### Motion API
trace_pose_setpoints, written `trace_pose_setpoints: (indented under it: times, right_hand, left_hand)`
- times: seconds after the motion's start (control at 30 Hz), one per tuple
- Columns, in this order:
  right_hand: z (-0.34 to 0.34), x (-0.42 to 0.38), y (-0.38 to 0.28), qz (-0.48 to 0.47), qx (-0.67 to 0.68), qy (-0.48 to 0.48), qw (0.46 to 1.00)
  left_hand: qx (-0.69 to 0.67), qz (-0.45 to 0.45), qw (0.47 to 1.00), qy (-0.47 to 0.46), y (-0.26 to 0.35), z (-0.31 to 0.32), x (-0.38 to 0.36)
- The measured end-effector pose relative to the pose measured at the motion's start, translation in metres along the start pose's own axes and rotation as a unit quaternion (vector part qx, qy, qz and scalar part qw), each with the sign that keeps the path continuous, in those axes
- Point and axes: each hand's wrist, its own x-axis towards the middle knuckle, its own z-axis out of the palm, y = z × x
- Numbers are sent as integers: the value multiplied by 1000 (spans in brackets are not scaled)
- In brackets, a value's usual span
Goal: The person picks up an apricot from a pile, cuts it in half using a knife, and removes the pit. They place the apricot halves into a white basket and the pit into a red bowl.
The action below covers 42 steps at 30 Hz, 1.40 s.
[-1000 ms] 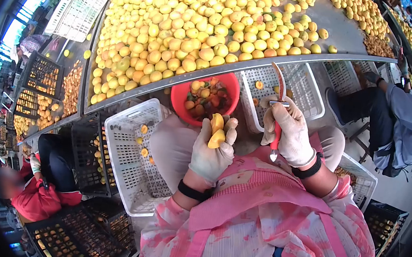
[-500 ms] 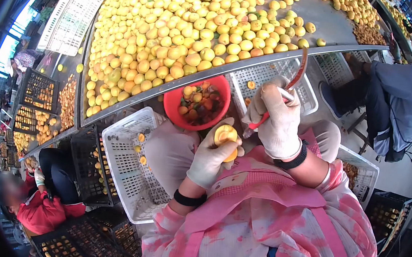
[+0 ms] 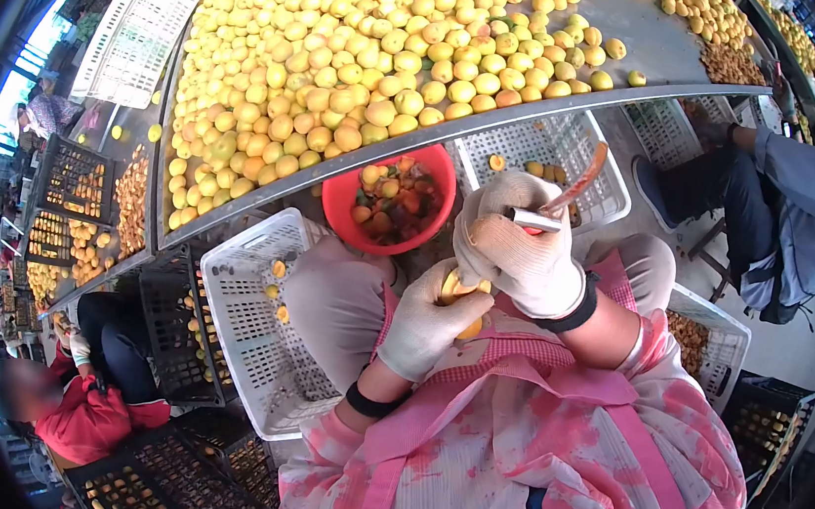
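My left hand (image 3: 432,327), in a pale work glove, is closed around a cut apricot (image 3: 456,284) whose orange flesh shows between the fingers. My right hand (image 3: 519,256), gloved too, meets it just to the right, its fingers against the fruit. It grips a small tool (image 3: 536,220) with a flat metal piece and a curved reddish-brown strip sticking up; its working end is hidden. Beyond my hands a red bowl (image 3: 331,209) holds pits and fruit pieces. At the right, a white crate (image 3: 616,199) under the table edge contains some apricot halves.
A metal-edged table (image 3: 643,92) heaped with apricots (image 3: 346,79) spans the front. Another white crate (image 3: 227,270) stands at my left knee, with a few pieces inside. Seated people are at left, in a red top (image 3: 97,421), and at right, in a blue-grey shirt (image 3: 812,188).
My right hand has moved left and down onto the apricot, and the tool has turned with it. My left hand has tilted the fruit. More fruit in the right-hand white crate is now uncovered.
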Motion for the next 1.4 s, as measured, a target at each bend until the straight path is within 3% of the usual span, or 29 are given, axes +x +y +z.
trace_pose_setpoints:
  times: [0.07, 0.17, 0.2, 0.23, 0.27, 0.3, 0.33, 0.37, 0.5, 0.6, 0.67, 0.73, 1.0, 1.07, 1.17, 1.23, 1.27, 1.3, 1.37, 1.4]
  right_hand:
    - [-3, 3, -3, 93, 89, -34, 991]
    - [-7, 6, 1, 137, 137, -87, 977]
    - [-16, 12, 5, -29, -79, -218, 972]
    - [-10, 9, 9, -26, -78, -217, 973]
    - [1, 5, 15, 48, 46, -107, 992]
    - [7, 2, 19, 121, 168, 8, 978]
    - [0, 0, 17, 83, 1, -104, 991]
    - [-2, -1, 15, 84, 1, -104, 991]
    - [-7, 2, 4, 224, 187, -38, 956]
    - [-22, 2, 23, 235, 254, -24, 938]
    - [-25, 0, 30, 254, 374, -27, 891]
    - [-28, -2, 37, 257, 393, -25, 883]
    - [-37, -2, 47, 270, 480, -42, 834]
    - [-37, -1, 49, 268, 556, -44, 785]
    - [-38, 3, 50, 248, 596, -7, 764]
    - [-43, 8, 43, 197, 526, 35, 826]
    - [-43, 10, 31, 174, 522, 75, 832]
    - [-48, 10, 23, 154, 477, 96, 860]
    - [-46, 4, -3, 130, 181, 97, 970]
    - [-40, -4, -13, 134, 23, 121, 983]
  left_hand:
    - [30, 13, 999, -9, 3, 1, -2]
    - [43, -22, 998, -30, 12, 7, -7]
    - [71, -13, 997, -23, 13, 8, -8]
    - [99, -6, 995, -16, 12, 9, -9]
    - [98, -9, 995, -16, 7, 7, -8]
    - [63, -63, 996, -27, 0, 3, -6]
    - [29, -115, 992, -38, -3, 1, -5]
    - [28, -116, 992, -38, -2, 0, -5]
    - [44, -101, 992, -66, 6, 3, -8]
    - [53, -75, 992, -81, 9, 7, -8]
    - [63, -77, 992, -84, 10, 8, -8]
    - [111, -46, 989, -83, 12, 9, -7]
    - [107, -65, 988, -96, 18, 13, -7]
    - [119, -56, 986, -100, 15, 11, -6]
    - [82, -49, 989, -110, 13, 12, -4]
    - [-15, -68, 995, -68, 19, 15, -5]
    - [-13, -67, 995, -67, 20, 14, -4]
    - [112, 10, 993, -32, 20, 11, -4]
    - [288, 136, 946, 57, 19, 8, -1]
    - [292, 134, 944, 79, 16, 4, 1]
